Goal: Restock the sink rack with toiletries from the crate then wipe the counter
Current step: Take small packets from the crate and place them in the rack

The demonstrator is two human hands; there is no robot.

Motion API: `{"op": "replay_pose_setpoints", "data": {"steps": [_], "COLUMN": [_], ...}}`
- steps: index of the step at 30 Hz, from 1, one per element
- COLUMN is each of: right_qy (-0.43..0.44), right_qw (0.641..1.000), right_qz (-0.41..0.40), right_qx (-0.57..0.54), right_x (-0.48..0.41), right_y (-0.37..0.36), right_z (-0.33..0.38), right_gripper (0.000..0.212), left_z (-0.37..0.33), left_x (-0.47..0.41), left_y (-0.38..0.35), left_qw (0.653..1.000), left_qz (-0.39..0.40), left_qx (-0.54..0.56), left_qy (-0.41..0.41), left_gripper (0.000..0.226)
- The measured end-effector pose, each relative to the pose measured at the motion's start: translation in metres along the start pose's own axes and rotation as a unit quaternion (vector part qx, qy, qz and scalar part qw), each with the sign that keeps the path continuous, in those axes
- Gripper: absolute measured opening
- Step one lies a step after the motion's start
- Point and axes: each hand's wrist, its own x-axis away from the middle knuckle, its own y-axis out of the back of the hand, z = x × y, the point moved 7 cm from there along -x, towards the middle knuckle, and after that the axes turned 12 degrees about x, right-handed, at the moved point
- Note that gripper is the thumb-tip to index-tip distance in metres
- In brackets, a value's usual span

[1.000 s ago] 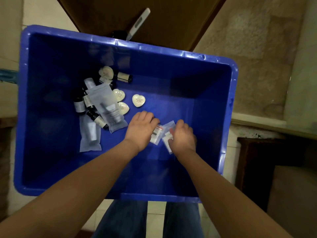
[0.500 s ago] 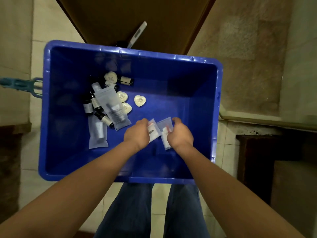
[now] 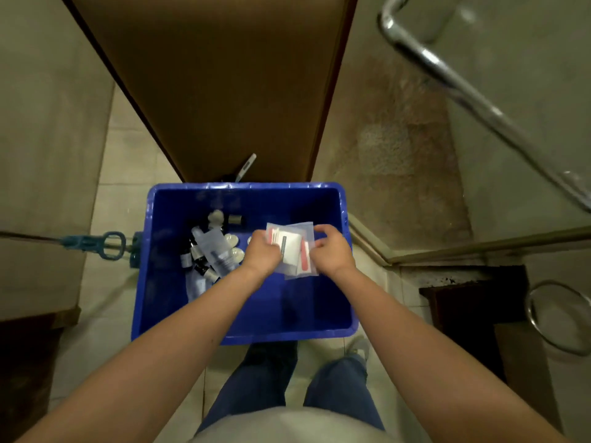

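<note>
A blue plastic crate [image 3: 319, 327] stands on the tiled floor below me. Above it I hold small clear toiletry packets [image 3: 292, 247], one with a pink strip inside. My left hand [image 3: 260, 255] grips their left edge and my right hand [image 3: 331, 254] pinches their right edge. Still in the crate's left half lie several small dark bottles [image 3: 193, 260], a larger clear pouch [image 3: 217, 252] and white heart-shaped soaps [image 3: 231, 239]. The sink rack and counter are out of view.
A brown door [image 3: 224, 91] stands just behind the crate. A blue mop handle [image 3: 92, 244] reaches in from the left. A glass shower door with a chrome bar [image 3: 447, 78] is at right, a chrome ring [image 3: 556, 318] lower right. My legs stand at the crate's near edge.
Both hands lifted the clear packets off the crate floor and brought them together. My head rose, so the crate looks smaller and farther below.
</note>
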Motion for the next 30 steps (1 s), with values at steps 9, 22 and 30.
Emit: {"op": "replay_pose_setpoints", "data": {"steps": [9,22,30], "right_qy": [0.014,0.025,-0.004], "right_qw": [0.983,0.968,0.948], "right_qz": [-0.065,-0.148,-0.283], "right_qx": [-0.173,-0.199,-0.146], "right_x": [0.050,0.150,0.249], "right_y": [0.084,0.193,0.245], "right_z": [-0.003,-0.099,-0.206], "right_gripper": [0.048,0.065,0.085], "left_z": [-0.076,-0.131,-0.113], "left_x": [0.044,0.157,0.269], "left_y": [-0.054,-0.180,-0.276], "left_qw": [0.994,0.952,0.868], "left_qz": [0.101,0.222,0.366], "left_qx": [0.018,-0.096,-0.185], "left_qy": [-0.035,-0.187,-0.280], "left_gripper": [0.026,0.039,0.066]}}
